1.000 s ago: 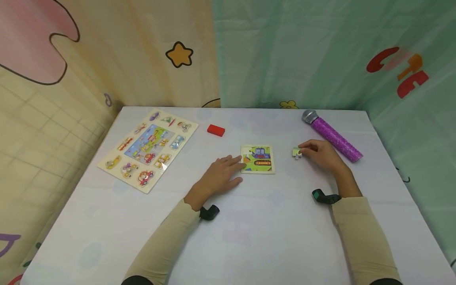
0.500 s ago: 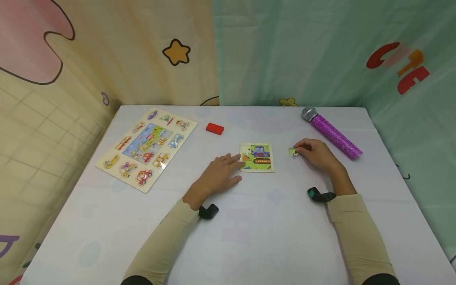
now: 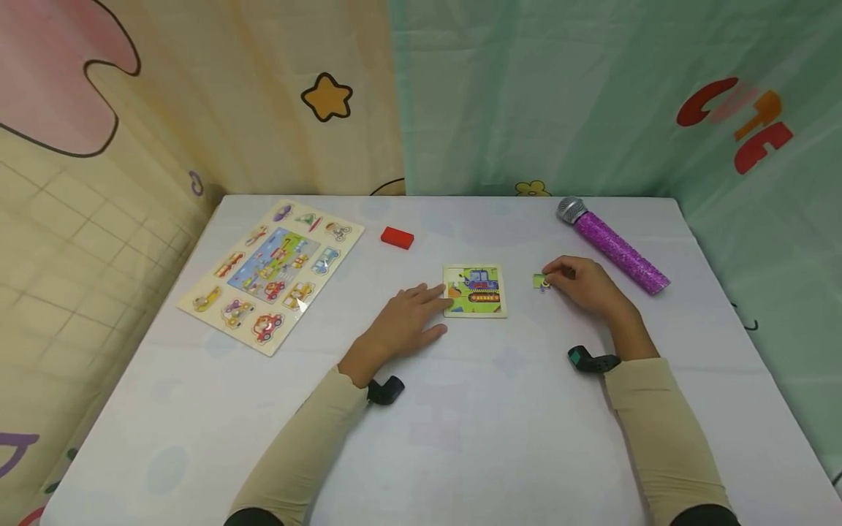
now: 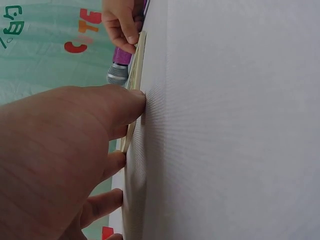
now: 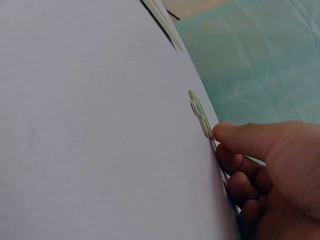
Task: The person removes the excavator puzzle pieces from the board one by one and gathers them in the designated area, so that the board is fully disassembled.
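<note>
While the right hand (image 3: pixel 584 285) pinches a small puzzle piece (image 3: pixel 539 280) by its edge between thumb and fingertips, the piece is just to the right of a square puzzle board (image 3: pixel 476 292), with a strip of white tabletop (image 3: pixel 487 446) between them. It's partly green with a knob on one side; whether it rests on the table or sits slightly above it, I cannot tell from where I stand. That board shows a blue vehicle on tracks against bright green, inside a pale frame. At its left edge lies the left hand (image 3: pixel 406 321), palm down, fingers spread and loosely straight, a fingertip or two touching the board and nothing gripped.

Behind the right hand, a microphone (image 3: pixel 615 247) with a sparkly purple handle lies aslant, its silver head toward the back edge. A red block (image 3: pixel 397 237) sits farther back, up and left of the square board. Farther left is a bigger picture board (image 3: pixel 270 277), turned at an angle, with vehicle shapes around a central scene. Beyond the table hangs a cartoon curtain (image 3: pixel 460 95), yellow on the left and green on the right.
</note>
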Available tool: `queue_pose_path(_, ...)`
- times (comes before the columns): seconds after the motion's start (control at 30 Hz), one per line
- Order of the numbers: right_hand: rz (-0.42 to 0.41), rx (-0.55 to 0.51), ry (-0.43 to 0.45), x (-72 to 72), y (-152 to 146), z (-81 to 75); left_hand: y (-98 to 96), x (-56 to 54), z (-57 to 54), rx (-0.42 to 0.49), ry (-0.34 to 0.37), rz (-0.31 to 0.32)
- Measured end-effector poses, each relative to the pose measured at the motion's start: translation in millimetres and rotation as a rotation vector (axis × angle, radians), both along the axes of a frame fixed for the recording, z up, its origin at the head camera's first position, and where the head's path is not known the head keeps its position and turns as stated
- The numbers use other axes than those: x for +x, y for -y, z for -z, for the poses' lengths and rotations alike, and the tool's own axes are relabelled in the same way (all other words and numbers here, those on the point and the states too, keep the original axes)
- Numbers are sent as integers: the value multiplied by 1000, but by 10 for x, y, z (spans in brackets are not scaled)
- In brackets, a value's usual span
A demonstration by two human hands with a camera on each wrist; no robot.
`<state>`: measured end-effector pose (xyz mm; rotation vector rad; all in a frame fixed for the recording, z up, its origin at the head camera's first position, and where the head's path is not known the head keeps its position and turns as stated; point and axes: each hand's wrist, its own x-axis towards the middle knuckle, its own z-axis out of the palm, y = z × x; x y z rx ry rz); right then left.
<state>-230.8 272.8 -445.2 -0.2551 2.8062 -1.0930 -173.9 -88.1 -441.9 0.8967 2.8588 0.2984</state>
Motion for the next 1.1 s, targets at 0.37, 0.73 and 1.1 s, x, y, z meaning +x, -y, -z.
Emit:
queue_pose_path(0.37, -149, 10, -36, -120, 359, -310, -4, -21, 3, -16, 9, 3)
queue_pose_path(0.73, -389, 265, -42, -262, 1359, -242, -11, -38, 39, -13, 2, 12)
queue_pose_path(1.1, -292, 275, 8, -269, 1479, -269, -2, -26, 15, -17, 4, 0)
